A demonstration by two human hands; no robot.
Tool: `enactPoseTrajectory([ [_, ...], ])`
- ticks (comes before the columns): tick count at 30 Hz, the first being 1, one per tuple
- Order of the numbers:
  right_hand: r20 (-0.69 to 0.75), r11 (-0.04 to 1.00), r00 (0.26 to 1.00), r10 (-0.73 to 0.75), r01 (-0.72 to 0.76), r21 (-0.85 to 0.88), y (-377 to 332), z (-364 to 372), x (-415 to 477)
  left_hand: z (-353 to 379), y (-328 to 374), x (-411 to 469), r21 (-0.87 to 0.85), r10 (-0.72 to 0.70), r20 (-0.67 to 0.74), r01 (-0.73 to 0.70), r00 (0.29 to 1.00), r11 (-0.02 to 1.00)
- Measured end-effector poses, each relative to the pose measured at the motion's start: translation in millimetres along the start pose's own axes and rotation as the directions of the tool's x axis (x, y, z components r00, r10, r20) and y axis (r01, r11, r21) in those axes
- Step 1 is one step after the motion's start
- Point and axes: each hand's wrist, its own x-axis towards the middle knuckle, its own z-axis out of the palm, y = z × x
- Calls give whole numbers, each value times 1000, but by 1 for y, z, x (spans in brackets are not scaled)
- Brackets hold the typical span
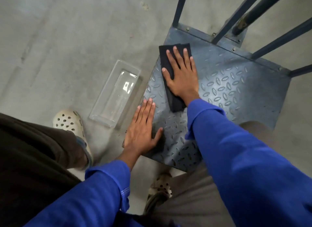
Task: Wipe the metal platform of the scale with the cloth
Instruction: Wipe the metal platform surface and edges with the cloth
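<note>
1. The metal platform (228, 84) is a blue-grey tread plate lying on the concrete floor (67, 32), with one corner pointing toward the person.
2. The black cloth (175, 102) lies flat on the platform near its left edge. It is a folded strip whose long axis runs along that edge, with one end close to the platform's far-left corner and the other toward its middle.
3. The right hand (182, 78) lies palm-down on the cloth's middle, fingers straight and slightly spread, pressing on it rather than gripping. Only the two ends of the cloth show.
4. The left hand (141, 127) rests flat on the platform's near-left edge, fingers straight and together, holding nothing.
5. The blue right sleeve (236, 150) hides much of the platform's near-right part.
6. Dark bars (278, 39) rise from the platform's far side and are cut off by the frame's top and right edges.
7. A clear tray (116, 93) sits on the floor just left of the platform. Whether it holds anything is hard to tell through the glare.
8. A pale perforated clog (69, 120) stands left of the tray, and another (161, 184) shows partly below the platform's near corner.
</note>
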Motion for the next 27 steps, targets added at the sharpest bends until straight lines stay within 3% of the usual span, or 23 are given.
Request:
enactPoseTrajectory([
  [5, -32, 994, 994, 108, -108, 13, -22, -1, 30, 1, 2, 2, 10, -16, 19, 16, 1000, 1000],
  [9, 56, 970, 969, -243, 243, -5, -26, 5, -11, -1, 4, 1, 32, -17, 33, 16, 999, 999],
  [11, 59, 946, 944, -324, 325, -13, 0, -1, 6, -1, 4, 1, 43, -19, 39, 17, 999, 999],
  [12, 44, 961, 960, -276, 277, -20, 12, -4, 19, -1, 4, 2, 42, -19, 41, 17, 999, 999],
  [15, -25, 998, 997, 67, -67, -3, 18, -8, 49, -1, 5, 3, 26, -20, 38, 19, 999, 999],
  [17, -46, 991, 990, 134, -134, 18, -15, -2, 38, -2, 5, 2, 15, -27, 26, 27, 999, 1000],
  [22, 18, 975, 975, -222, 222, -5, -16, 4, 14, -1, 5, 3, 21, -22, 27, 21, 999, 1000],
  [24, -12, 996, 996, -93, 93, -7, 12, -3, 31, -1, 6, 3, 25, -20, 40, 19, 999, 999],
  [25, -39, 998, 997, 69, -69, 16, 22, -6, 37, -1, 6, 3, 27, -21, 43, 20, 999, 999],
  [27, -87, 925, 922, 378, -372, 71, 8, -3, 34, 0, 6, 3, 24, -22, 41, 21, 999, 999],
])
